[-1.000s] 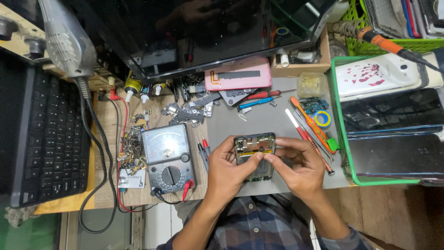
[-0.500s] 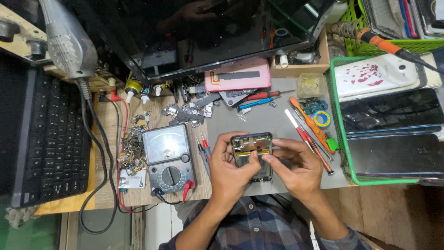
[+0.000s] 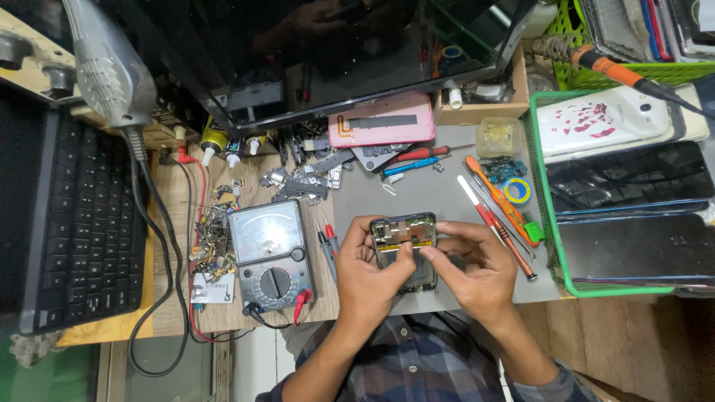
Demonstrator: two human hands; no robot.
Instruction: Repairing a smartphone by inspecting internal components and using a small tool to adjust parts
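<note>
Opened phone (image 3: 404,249), back off w/ board exposed, sits at table (image 3: 439,193) centre, 3 o'clock of the multimeter (image 3: 269,253): light, stiff, prob. fragile inside, so left hand (image 3: 366,279) grasps its edge, right hand (image 3: 477,272) pinches at innards.

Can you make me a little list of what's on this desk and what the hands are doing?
Left hand: holds the left edge of the opened black phone with bare circuit parts, thumb on its inside.
Right hand: fingertips press on the phone's inside.
Beside the left hand: grey dial meter with a white scale.
Beside the right hand: red-handled screwdriver on the grey work mat.
Behind: pink phone back cover.
Right side: green wire basket holding dark phones.
Far left: black keyboard.
</note>
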